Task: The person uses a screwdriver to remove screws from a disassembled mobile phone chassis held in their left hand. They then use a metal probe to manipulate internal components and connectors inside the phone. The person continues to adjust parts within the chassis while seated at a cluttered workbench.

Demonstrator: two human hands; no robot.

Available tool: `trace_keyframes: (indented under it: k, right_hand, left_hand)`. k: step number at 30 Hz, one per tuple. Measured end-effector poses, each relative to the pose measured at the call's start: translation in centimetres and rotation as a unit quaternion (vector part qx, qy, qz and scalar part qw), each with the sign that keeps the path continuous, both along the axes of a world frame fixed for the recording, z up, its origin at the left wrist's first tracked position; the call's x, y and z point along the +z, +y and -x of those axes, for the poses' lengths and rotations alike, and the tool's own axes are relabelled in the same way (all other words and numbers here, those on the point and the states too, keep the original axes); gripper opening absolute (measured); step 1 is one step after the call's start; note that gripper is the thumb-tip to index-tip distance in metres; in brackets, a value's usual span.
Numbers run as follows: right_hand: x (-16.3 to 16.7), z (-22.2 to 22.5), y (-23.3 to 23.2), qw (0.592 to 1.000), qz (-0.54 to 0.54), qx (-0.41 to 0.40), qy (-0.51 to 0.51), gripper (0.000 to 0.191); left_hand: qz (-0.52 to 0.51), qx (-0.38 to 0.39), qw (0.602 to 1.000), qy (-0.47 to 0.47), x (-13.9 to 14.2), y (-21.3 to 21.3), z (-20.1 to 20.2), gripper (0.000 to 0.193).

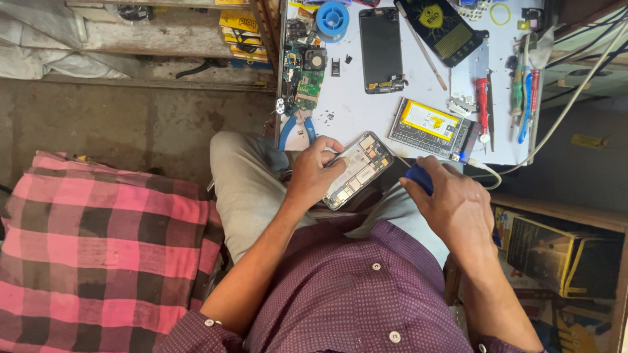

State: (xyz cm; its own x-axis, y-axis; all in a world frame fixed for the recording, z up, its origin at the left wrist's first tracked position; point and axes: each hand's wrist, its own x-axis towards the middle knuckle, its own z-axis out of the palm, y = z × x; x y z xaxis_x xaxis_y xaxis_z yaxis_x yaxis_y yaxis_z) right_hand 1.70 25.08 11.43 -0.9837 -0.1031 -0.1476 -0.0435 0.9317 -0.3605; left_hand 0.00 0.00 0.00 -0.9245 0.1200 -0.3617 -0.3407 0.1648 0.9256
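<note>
My left hand [315,171] grips an opened phone frame [360,168] with bare circuitry showing, held over my lap at the near edge of the white worktable [366,111]. My right hand [451,204] is closed around a blue-handled tool [418,178] just to the right of the phone; its tip is hidden. A phone back section with a yellow-labelled battery [428,124] lies on the table just beyond both hands.
A black phone screen [381,47], a second dark panel [442,29], a green circuit board [307,82], blue-handled pliers [297,131], a blue solder spool [332,18] and screwdrivers [526,98] lie on the table. A pink checked cushion [98,248] sits left. Boxes [562,261] stand right.
</note>
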Motion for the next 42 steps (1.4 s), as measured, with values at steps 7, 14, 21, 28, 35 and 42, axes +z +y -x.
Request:
trace_keyframes:
  k: [7, 14, 21, 28, 35, 42]
  right_hand:
    - [0.5, -2.2, -3.9, 1.0, -0.022, 0.009, -0.002, 0.042]
    - [1.1, -4.1, -9.9, 1.0, -0.014, 0.012, -0.015, 0.043]
    - [1.6, -8.5, -6.2, 1.0, -0.019, -0.006, -0.004, 0.04]
    - [2.0, -8.9, -6.3, 1.0, -0.01, -0.01, -0.004, 0.04]
    - [1.5, -8.4, -5.1, 1.0, -0.012, -0.001, 0.003, 0.042]
    - [2.2, -7.2, -1.9, 1.0, -0.011, -0.015, -0.025, 0.044]
  left_hand:
    - [0.009, -0.008, 1.0, 0.006, 0.6, -1.6, -0.8, 0.022]
    - [-0.012, -0.008, 1.0, 0.002, 0.9, -5.0, -2.2, 0.021]
    - [-0.011, -0.01, 1.0, 0.003, 0.9, -3.9, -6.0, 0.021]
    - [-0.009, -0.01, 1.0, 0.0, 1.2, -4.0, -8.0, 0.021]
    - [-0.007, -0.009, 1.0, 0.005, 1.6, -2.9, -7.7, 0.021]
    - [0.003, -0.009, 1.0, 0.006, 1.9, 0.2, -6.4, 0.022]
